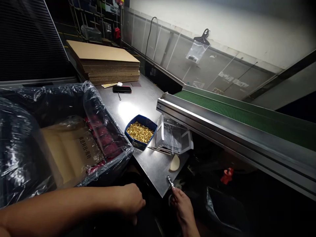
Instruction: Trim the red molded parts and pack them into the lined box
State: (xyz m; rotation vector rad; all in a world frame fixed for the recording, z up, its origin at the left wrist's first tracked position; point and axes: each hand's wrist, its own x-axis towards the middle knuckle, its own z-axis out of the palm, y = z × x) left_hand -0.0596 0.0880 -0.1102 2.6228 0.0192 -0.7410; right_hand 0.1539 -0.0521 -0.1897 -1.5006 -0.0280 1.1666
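My right hand (183,207) grips small shiny metal nail clippers (170,181) between thumb and fingers, just off the near corner of the metal table (158,179). Left of it, my left hand (132,199) is closed with its fingers curled down; what it holds, if anything, is hidden. A pale, rounded flat piece (174,163) lies on the table beyond the clippers. Farther back sits a blue bin (137,144) filled with small gold-coloured metal pieces (140,131). Clear plastic bags (172,135) rest beside this bin.
A large plastic-lined crate (108,174) at left holds brown cardboard and dark red packed items. Stacked cardboard sheets (103,54) and a black phone (122,89) are at the back. A green conveyor (222,107) with a metal side rail runs along the right.
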